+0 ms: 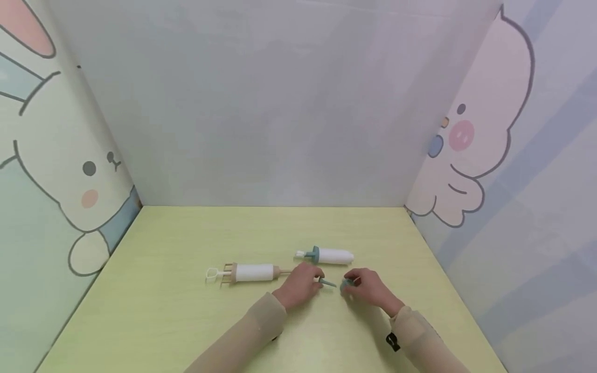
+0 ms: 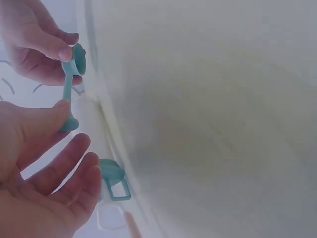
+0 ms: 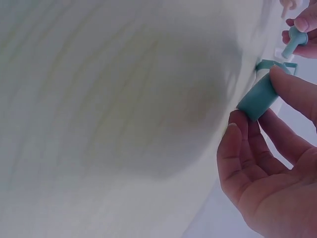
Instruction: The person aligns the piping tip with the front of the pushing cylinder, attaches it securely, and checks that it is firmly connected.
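Observation:
My left hand [image 1: 300, 284] pinches a slim teal nozzle [image 2: 68, 89] by its wider base, the thin end pointing toward the other hand. Between the thumb and fingers of my right hand [image 1: 371, 289] is a short teal ring-shaped cap [image 3: 260, 97], its hollow side facing the nozzle. In the head view a small gap shows between nozzle and cap. Just beyond both hands lies a white syringe-like tube [image 1: 335, 256] with a teal collar and plunger end. Left of my left hand lies a second white syringe-like tube [image 1: 254, 272] with beige fittings; the hand partly hides its thin beige tip.
All of this is on a pale yellow-green tabletop [image 1: 163, 311]. A plain grey back wall [image 1: 270, 103] rises behind it. Side panels with cartoon animals, a rabbit-like one [image 1: 70, 155] among them, stand left and right.

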{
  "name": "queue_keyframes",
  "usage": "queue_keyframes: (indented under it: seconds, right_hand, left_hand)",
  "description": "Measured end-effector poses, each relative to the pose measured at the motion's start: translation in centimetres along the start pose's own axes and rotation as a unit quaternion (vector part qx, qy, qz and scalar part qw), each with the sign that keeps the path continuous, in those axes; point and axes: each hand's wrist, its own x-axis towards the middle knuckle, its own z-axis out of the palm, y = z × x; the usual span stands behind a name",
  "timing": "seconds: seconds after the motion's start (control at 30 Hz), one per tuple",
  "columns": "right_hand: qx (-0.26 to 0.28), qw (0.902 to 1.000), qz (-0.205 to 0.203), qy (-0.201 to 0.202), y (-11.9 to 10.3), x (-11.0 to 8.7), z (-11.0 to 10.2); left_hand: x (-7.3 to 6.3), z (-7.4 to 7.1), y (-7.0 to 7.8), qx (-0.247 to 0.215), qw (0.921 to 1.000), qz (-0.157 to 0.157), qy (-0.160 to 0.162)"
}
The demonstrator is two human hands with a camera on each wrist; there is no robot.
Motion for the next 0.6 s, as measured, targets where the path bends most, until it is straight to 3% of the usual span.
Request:
queue_keyframes:
  seconds: [0.27,0.6]
  right_hand:
    - [0.036,0.9992,-0.002,0.018,-0.6,0.5,-0.8]
    - [0.072,0.9972,-0.011,0.02,-1.6,1.2,-1.4]
  left_hand:
    - [0.1,-1.5,-0.2,-0.031,0.9993,0.005,0.02]
    - [-0.2,-3.8,0.1,-0.073,0.9964,-0.029,0.032]
